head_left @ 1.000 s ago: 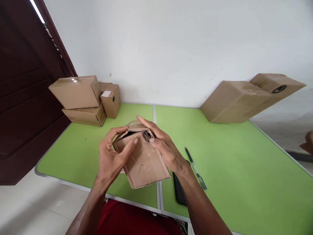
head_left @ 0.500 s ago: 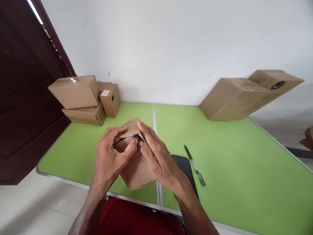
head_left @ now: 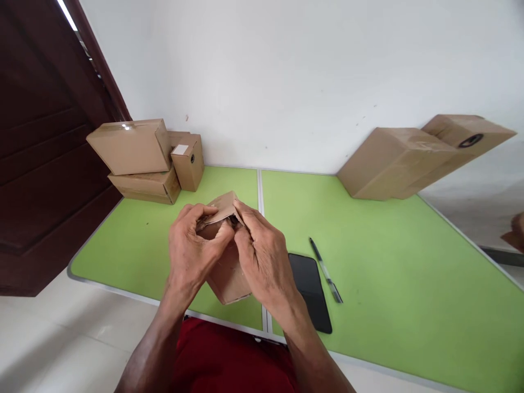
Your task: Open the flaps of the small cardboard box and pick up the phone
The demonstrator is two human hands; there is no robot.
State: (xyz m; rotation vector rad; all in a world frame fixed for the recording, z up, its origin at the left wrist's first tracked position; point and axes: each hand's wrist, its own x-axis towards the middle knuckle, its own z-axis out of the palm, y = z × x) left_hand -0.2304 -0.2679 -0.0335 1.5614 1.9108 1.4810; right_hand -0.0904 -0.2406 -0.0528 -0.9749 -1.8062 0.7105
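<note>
Holding a small cardboard box above the near edge of the green desk, the left hand and right hand each close their grip on its upper end, fingers curled over a raised flap (what is inside cannot be seen). Just right of the right hand a black phone lies flat, with a pen beside it. Stacked boxes sit at the far left corner, larger boxes at the far right.
</note>
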